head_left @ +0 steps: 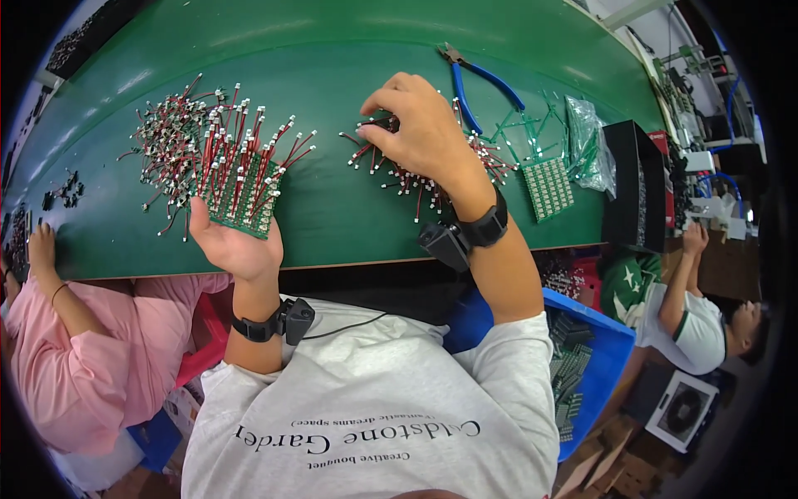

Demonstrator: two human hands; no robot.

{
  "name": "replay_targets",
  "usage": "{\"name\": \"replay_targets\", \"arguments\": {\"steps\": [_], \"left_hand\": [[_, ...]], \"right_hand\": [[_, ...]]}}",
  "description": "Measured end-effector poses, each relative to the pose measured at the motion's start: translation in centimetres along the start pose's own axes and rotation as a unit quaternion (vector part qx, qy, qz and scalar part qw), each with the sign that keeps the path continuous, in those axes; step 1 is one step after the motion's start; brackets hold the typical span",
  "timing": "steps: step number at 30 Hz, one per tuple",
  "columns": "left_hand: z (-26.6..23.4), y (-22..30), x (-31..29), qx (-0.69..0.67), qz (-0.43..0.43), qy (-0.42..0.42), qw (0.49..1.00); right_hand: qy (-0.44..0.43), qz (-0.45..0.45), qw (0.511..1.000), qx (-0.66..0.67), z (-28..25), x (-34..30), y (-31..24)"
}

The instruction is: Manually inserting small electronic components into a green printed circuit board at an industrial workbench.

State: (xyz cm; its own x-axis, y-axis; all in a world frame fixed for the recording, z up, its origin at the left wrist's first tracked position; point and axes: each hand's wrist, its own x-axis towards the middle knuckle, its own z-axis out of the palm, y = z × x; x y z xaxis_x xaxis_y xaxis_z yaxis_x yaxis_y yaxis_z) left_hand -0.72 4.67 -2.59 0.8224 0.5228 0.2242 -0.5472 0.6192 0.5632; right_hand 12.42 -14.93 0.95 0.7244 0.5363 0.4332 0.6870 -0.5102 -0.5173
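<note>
My left hand (249,249) grips the near edge of a green circuit board panel (264,208), thumb on top. Rows of short red-and-black wires with white connectors (241,154) rise from the panel. To the right, my right hand (420,125) is curled over a heap of similar wire leads (420,185). Its thumb and index finger are apart with a gap between them; wire ends show behind, and the other fingers are partly hidden. A larger heap of wire leads (170,137) lies just beyond and left of the panel.
Blue-handled cutting pliers (486,76) lie beyond my right hand. Further right are another circuit board panel (549,190), green strips (528,129), a clear plastic bag (590,150) and a black box (625,187). A blue bin (611,353) stands below. Co-workers sit left and right.
</note>
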Motion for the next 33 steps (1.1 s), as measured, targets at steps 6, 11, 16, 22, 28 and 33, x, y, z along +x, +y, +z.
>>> {"name": "replay_targets", "arguments": {"steps": [6,11,16,22,28,33], "left_hand": [[-0.4,0.2,0.0,0.009,-0.008,-0.008,1.000],[0.1,0.0,-0.1,-0.018,-0.004,0.009,1.000],[-0.5,0.0,0.0,0.002,-0.011,0.022,1.000],[-0.1,0.1,0.2,-0.024,-0.012,-0.005,1.000],[1.4,-0.3,0.3,-0.008,-0.028,0.021,0.999],[1.5,-0.6,0.3,-0.001,-0.012,0.036,0.999]], "right_hand": [[-0.061,-0.020,0.996,-0.054,1.2,0.0,0.6],[-0.061,-0.024,0.997,-0.043,1.3,-0.2,0.3],[-0.037,-0.052,0.997,-0.052,1.7,-0.1,0.6],[-0.033,0.092,0.956,0.277,-0.2,0.6,-1.1],[-0.088,0.107,0.895,0.424,-0.4,0.1,-2.5],[-0.129,0.047,0.945,0.296,0.0,-0.7,-4.6]]}}
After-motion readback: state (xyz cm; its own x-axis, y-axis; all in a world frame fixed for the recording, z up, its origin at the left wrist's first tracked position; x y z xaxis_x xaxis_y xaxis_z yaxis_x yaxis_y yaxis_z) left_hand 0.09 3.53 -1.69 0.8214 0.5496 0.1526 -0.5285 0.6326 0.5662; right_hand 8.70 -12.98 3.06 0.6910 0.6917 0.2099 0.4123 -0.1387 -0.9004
